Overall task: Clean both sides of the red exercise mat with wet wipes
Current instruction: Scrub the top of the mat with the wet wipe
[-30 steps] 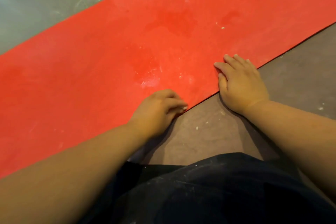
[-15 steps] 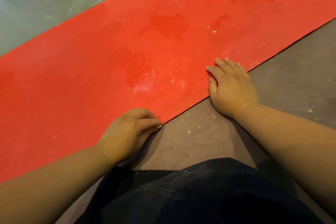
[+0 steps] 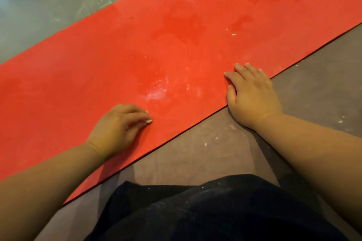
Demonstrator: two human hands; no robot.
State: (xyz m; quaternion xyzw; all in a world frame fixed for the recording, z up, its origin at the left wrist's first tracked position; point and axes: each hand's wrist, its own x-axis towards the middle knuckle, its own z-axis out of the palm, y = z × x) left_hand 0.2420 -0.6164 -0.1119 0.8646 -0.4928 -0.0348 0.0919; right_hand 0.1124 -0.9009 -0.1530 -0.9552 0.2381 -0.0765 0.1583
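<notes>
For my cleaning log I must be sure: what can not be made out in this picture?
Head view only.
1. Underside of the red mat: hidden by the mat itself, which lies flat.
2. Both mat ends: cut off by the frame edges.
3. What the left hand has under its curled fingers: hidden by the hand.
4. Wet wipes: none in view.

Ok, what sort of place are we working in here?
Probably an indoor floor area, maybe a home or workout room. The red exercise mat lies flat, with a grey concrete-like floor beyond it and a wrinkled brown covering, flecked white, on the near side.
</notes>
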